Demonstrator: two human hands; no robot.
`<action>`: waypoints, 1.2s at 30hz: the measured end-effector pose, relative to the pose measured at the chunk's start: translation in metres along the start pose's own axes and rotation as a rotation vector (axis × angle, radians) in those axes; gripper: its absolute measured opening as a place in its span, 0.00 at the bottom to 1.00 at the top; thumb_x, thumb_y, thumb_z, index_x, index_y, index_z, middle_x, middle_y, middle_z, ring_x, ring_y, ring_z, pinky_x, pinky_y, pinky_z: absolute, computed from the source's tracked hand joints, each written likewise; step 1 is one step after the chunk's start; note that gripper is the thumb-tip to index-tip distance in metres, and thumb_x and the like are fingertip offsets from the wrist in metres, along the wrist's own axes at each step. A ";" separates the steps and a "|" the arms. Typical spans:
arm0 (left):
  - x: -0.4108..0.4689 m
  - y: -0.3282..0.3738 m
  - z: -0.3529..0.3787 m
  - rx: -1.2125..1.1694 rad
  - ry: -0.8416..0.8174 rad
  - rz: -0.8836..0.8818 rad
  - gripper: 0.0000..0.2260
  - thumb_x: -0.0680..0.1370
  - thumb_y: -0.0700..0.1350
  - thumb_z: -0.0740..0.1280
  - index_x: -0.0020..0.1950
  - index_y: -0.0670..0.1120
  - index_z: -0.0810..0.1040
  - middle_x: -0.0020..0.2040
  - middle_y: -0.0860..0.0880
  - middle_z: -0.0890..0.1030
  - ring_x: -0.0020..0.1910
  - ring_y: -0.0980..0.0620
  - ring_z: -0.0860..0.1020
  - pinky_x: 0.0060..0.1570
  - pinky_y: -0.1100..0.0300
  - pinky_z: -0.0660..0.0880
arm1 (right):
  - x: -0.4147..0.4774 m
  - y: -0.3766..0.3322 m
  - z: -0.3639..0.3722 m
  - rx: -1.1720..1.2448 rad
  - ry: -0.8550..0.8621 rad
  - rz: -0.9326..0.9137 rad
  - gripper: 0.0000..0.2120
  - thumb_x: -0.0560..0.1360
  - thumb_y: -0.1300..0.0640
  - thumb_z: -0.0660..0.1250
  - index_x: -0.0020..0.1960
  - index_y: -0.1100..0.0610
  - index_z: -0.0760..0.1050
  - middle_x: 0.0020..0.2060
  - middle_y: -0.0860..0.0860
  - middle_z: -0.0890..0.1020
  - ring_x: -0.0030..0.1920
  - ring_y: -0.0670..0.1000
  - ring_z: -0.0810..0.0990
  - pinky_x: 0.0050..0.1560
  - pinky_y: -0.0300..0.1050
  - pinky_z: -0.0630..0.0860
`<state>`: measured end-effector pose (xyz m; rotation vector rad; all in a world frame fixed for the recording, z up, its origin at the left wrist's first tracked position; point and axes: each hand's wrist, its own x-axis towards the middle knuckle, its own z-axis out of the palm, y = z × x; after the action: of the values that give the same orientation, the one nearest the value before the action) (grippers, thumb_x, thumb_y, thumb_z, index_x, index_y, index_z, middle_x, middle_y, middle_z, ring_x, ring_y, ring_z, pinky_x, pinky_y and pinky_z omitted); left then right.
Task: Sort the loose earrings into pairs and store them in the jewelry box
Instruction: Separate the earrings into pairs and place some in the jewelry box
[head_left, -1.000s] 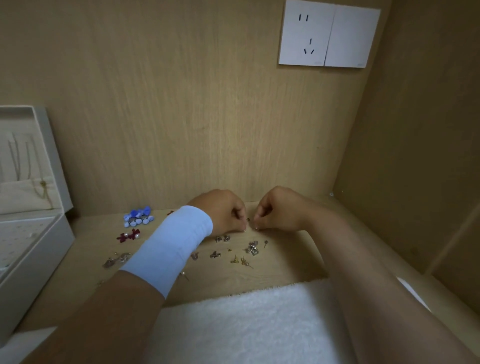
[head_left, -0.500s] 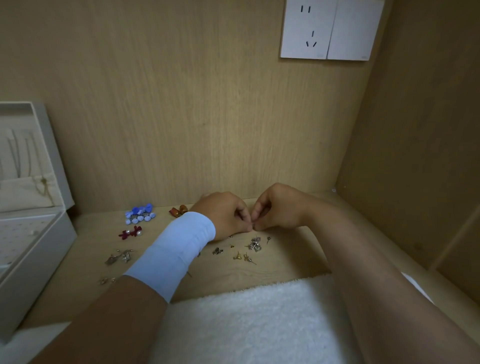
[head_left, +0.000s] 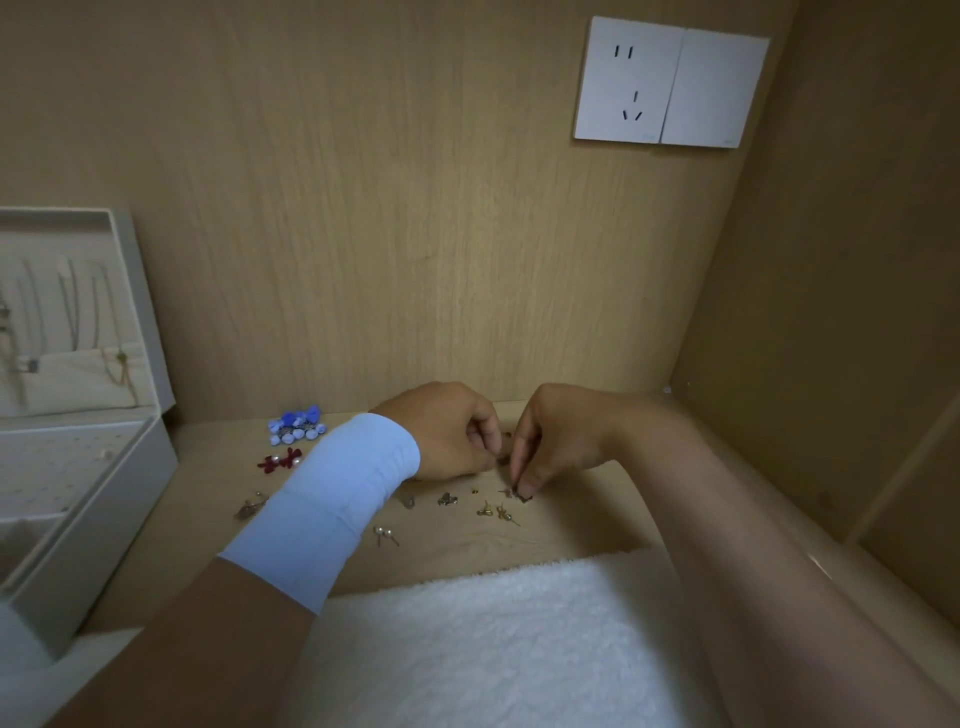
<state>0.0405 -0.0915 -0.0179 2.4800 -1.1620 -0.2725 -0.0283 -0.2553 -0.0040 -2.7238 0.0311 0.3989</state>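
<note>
Home alcove: wood panels (head_left: 363, 208), wall socket (head_left: 631, 78), jewelry box (head_left: 98, 519).

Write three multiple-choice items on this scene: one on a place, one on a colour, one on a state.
1. Where does the jewelry box stand?
A. in the middle
B. at the left
C. at the right

2. What colour is the wristband on the left arm?
A. red
B. black
C. light blue

3. What is the right hand doing?
A. lying flat and open
B. pinching a small earring on the shelf
C. gripping the lid

Answers:
1 B: the box fills the left edge of the view, lid up.
2 C: the band round that wrist is pale blue.
3 B: thumb and fingertips meet on a small dark piece lying on the wood.
</note>
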 end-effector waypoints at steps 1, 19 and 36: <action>-0.001 -0.001 -0.001 -0.012 -0.005 0.001 0.02 0.73 0.48 0.71 0.44 0.55 0.82 0.44 0.58 0.82 0.38 0.63 0.77 0.41 0.66 0.71 | 0.001 0.000 0.001 -0.006 -0.003 -0.002 0.07 0.66 0.53 0.81 0.43 0.47 0.87 0.40 0.43 0.87 0.48 0.40 0.83 0.59 0.41 0.78; -0.006 -0.014 -0.014 -0.496 0.196 0.082 0.11 0.68 0.37 0.78 0.46 0.48 0.82 0.38 0.53 0.85 0.34 0.62 0.78 0.42 0.66 0.76 | -0.003 0.001 -0.009 0.585 0.207 -0.016 0.04 0.77 0.54 0.72 0.46 0.54 0.85 0.35 0.48 0.83 0.27 0.44 0.71 0.28 0.38 0.61; -0.009 -0.023 -0.026 -0.390 0.166 0.046 0.05 0.71 0.43 0.77 0.45 0.51 0.86 0.41 0.52 0.85 0.42 0.57 0.82 0.50 0.63 0.77 | -0.010 -0.013 -0.014 0.092 0.042 0.164 0.12 0.69 0.47 0.78 0.47 0.54 0.86 0.29 0.48 0.80 0.29 0.47 0.71 0.30 0.39 0.66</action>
<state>0.0593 -0.0642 -0.0036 2.0911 -0.9889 -0.2481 -0.0328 -0.2493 0.0156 -2.6470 0.2786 0.3769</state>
